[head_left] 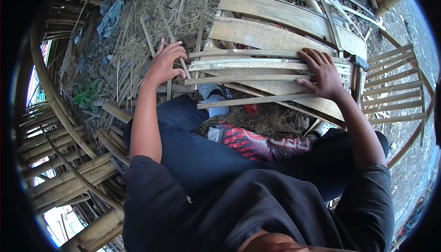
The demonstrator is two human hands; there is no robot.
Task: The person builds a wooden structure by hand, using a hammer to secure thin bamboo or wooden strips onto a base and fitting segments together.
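Bamboo slats (257,63) lie beneath the unclenched right grip (322,75), end edges just beside the splayed left grip (163,66).

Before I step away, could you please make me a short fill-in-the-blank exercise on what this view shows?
1. The right hand lies palm ____ over the pale bamboo strips.
2. The left hand, its thumb apart from its fingers, is beside the ____ ends of those strips.
3. The slatted bamboo frame is to the ____ of the wide wooden boards.
4. The leaves of the small plant are coloured ____.

Missing words: down; left; right; green.
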